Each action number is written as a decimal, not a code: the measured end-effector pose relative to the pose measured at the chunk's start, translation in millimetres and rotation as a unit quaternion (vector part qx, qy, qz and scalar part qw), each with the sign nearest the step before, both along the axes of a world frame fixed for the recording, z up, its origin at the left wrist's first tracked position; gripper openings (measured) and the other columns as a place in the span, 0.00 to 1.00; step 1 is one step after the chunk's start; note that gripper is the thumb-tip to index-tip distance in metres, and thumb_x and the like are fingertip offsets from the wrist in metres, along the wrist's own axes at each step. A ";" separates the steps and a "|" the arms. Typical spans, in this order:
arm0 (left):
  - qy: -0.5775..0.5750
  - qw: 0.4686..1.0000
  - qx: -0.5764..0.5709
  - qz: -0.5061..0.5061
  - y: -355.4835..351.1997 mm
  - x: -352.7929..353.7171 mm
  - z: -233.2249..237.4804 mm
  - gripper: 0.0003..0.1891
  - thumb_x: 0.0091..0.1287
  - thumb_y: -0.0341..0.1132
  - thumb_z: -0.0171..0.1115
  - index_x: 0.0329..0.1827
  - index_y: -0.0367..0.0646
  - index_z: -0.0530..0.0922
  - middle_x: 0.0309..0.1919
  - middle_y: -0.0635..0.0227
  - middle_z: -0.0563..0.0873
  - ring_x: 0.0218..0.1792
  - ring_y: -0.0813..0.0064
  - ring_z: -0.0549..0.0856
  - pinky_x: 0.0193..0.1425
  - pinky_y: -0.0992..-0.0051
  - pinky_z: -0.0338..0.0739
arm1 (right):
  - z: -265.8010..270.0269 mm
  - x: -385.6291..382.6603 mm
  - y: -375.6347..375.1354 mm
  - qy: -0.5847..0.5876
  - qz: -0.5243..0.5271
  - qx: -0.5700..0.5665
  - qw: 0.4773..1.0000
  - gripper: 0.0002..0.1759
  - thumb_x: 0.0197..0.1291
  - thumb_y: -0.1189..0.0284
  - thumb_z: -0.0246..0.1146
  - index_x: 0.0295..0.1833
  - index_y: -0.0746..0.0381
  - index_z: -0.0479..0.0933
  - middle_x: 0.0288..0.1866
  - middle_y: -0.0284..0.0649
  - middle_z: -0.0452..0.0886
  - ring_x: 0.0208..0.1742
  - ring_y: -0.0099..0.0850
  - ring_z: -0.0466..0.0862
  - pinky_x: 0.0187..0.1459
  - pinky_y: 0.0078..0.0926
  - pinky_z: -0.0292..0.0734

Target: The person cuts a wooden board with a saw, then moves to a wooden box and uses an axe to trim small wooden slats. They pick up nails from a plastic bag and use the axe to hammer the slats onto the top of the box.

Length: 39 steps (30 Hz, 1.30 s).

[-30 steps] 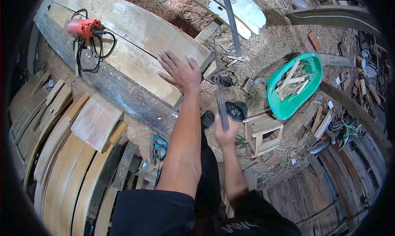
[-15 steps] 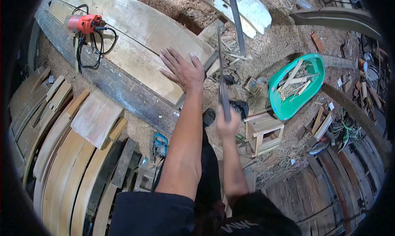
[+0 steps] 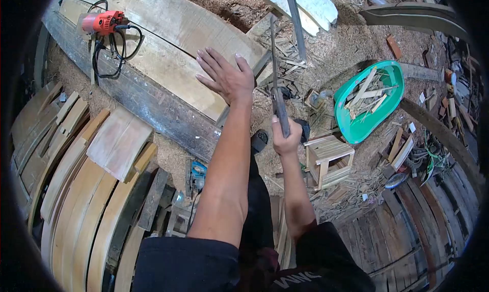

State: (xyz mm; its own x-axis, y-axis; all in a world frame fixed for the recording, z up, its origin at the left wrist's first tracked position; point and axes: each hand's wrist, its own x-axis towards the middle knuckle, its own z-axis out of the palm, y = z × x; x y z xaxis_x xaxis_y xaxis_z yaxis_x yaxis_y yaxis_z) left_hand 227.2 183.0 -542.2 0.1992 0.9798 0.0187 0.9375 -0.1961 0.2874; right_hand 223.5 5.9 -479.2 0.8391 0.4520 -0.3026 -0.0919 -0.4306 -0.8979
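My left hand (image 3: 229, 80) lies flat with fingers spread on the pale wooden board (image 3: 168, 30), near its right end. My right hand (image 3: 287, 137) is wrapped around the handle of a handsaw (image 3: 279, 107). The saw's thin dark blade, seen nearly edge-on, points away from me beside the board's end. Whether its teeth touch the wood cannot be made out. A red power tool (image 3: 107, 22) with a coiled black cord rests on the far left part of the board.
A green tub (image 3: 342, 121) of wood scraps stands to the right, near a small wooden stool (image 3: 331, 164). Curved planks (image 3: 76, 210) are stacked at lower left, with a blue power tool (image 3: 198, 170) nearby. Sawdust and offcuts cover the ground.
My right hand and the saw have moved forward, away from me, and the hand is less blurred. My left hand stays spread on the board.
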 end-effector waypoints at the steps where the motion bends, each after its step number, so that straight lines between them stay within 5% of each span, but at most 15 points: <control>1: -0.003 1.000 0.004 0.000 1.0 -0.7 -1.5 0.41 0.70 0.51 0.50 0.80 0.35 0.51 0.81 0.50 0.50 0.82 0.55 0.46 0.79 0.40 0.34 | -8.1 0.6 -1.3 -0.012 0.011 0.012 1.000 0.20 0.63 0.70 0.66 0.19 0.62 0.68 0.13 0.30 0.64 0.17 0.17 0.64 0.20 0.25 0.58; 10: -0.063 0.997 -0.025 -0.039 8.5 -14.6 3.1 0.39 0.71 0.49 0.50 0.79 0.33 0.52 0.81 0.48 0.51 0.82 0.53 0.46 0.79 0.42 0.31 | 1.8 19.0 8.7 0.049 0.057 0.028 0.997 0.16 0.62 0.70 0.66 0.23 0.64 0.73 0.13 0.33 0.68 0.16 0.19 0.67 0.21 0.25 0.64; 14: -0.089 0.995 -0.023 -0.045 36.8 -27.5 0.2 0.37 0.72 0.46 0.49 0.78 0.32 0.53 0.80 0.46 0.50 0.82 0.52 0.47 0.80 0.42 0.32 | -4.2 26.8 57.6 -0.034 0.118 -0.005 0.992 0.15 0.61 0.71 0.65 0.24 0.66 0.75 0.13 0.34 0.68 0.17 0.19 0.68 0.21 0.25 0.65; 33: 0.029 0.997 0.010 0.076 79.2 18.0 3.7 0.37 0.70 0.47 0.49 0.79 0.38 0.55 0.81 0.50 0.51 0.81 0.54 0.48 0.79 0.41 0.37 | 24.6 21.3 71.3 -0.077 0.099 0.021 0.992 0.16 0.63 0.70 0.63 0.24 0.64 0.74 0.14 0.32 0.69 0.16 0.20 0.69 0.21 0.26 0.65; 36: 0.039 0.997 -0.009 0.065 76.5 16.5 2.5 0.38 0.70 0.46 0.48 0.80 0.36 0.53 0.80 0.47 0.50 0.81 0.51 0.47 0.79 0.39 0.37 | 8.6 42.4 118.9 0.070 0.081 -0.013 0.994 0.15 0.63 0.70 0.63 0.24 0.65 0.75 0.13 0.35 0.70 0.16 0.21 0.70 0.21 0.27 0.65; 39: 0.053 0.996 -0.026 0.066 72.6 13.1 4.8 0.38 0.71 0.46 0.47 0.80 0.36 0.52 0.81 0.47 0.49 0.81 0.50 0.47 0.78 0.38 0.37 | -6.3 50.2 116.4 0.029 0.120 -0.023 0.992 0.14 0.62 0.69 0.64 0.26 0.66 0.76 0.14 0.39 0.69 0.16 0.22 0.69 0.21 0.29 0.66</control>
State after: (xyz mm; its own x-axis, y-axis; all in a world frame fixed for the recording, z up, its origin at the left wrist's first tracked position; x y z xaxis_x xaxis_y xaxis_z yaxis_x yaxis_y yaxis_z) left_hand 240.3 255.6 -537.4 0.0659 0.9967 -0.0464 0.9797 -0.0558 0.1924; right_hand 273.7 122.3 -485.6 0.6888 0.6222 -0.3721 -0.0327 -0.4861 -0.8733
